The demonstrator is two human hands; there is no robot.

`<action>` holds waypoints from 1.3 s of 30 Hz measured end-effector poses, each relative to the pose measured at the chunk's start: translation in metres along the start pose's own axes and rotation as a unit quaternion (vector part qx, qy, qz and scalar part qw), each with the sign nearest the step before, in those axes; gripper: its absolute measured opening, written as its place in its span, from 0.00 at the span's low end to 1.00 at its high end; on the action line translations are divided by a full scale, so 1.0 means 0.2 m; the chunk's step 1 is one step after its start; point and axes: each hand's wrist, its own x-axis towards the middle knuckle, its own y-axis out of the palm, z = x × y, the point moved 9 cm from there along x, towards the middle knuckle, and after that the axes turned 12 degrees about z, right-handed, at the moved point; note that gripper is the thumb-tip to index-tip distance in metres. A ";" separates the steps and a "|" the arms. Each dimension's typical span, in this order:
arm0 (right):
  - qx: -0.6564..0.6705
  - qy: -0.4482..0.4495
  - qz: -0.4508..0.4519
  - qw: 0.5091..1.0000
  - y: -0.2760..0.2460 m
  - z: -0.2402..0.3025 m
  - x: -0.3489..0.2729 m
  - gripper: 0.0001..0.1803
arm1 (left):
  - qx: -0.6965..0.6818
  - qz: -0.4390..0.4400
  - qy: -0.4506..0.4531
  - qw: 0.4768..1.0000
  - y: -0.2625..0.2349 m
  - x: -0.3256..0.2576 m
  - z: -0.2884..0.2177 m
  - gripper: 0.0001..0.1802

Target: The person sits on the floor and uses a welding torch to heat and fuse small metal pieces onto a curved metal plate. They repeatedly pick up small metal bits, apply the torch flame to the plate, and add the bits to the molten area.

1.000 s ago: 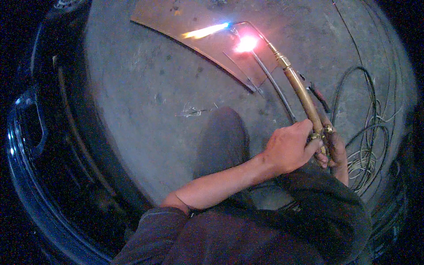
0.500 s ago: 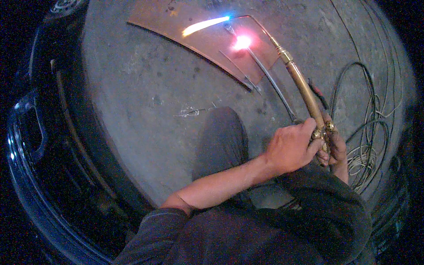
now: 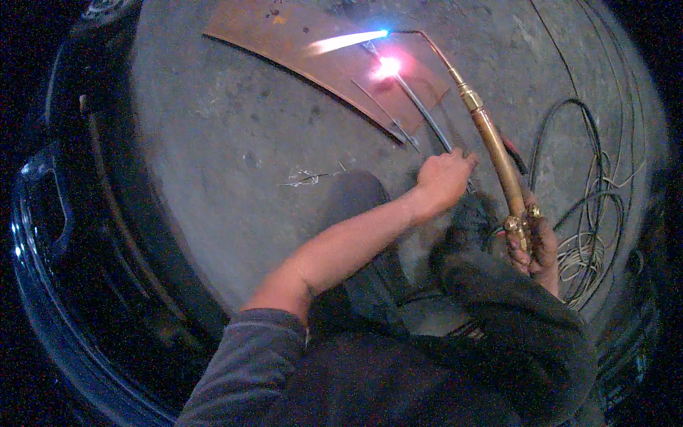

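Observation:
My right hand [image 3: 544,245] is closed around the valve end of a brass gas torch [image 3: 498,153]. The torch's thin bent tip points left over the plate, with a long flame [image 3: 348,40], blue at the nozzle and white beyond. My left hand [image 3: 442,181] is curled over the near end of a grey metal rod [image 3: 420,107], with its fingers partly hidden. The rod's far part lies over a rusty steel plate [image 3: 284,46]. A bright pink-white glow [image 3: 388,67] covers part of the rod, and the flame passes near its far end.
A thinner rod [image 3: 380,107] lies on the plate's near right part. Thin wire scraps [image 3: 306,178] are on the concrete floor [image 3: 220,135]. Coiled hoses and cables [image 3: 587,263] lie to the right. A dark, shiny vehicle body panel [image 3: 43,285] curves along the left.
My left hand has left the torch's valves and moved up and left onto the rod. The torch, still in my right hand, has shifted slightly right, its flame tip too.

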 end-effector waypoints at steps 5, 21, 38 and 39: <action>0.003 0.007 -0.062 0.998 0.00 0.00 0.00 0.39 | 0.071 0.032 0.036 0.996 0.12 0.11 0.07 0.18; -0.180 0.041 -0.141 0.973 0.16 0.12 0.02 0.53 | 0.091 0.051 0.041 0.994 0.04 0.10 0.07 0.19; -0.206 0.031 -0.143 0.968 0.25 0.19 0.05 0.53 | -0.640 -0.024 0.022 0.768 -0.35 0.01 0.07 0.16; -0.203 0.033 -0.149 0.967 0.25 0.19 0.05 0.53 | -0.636 -0.022 0.020 0.771 -0.35 0.00 0.07 0.16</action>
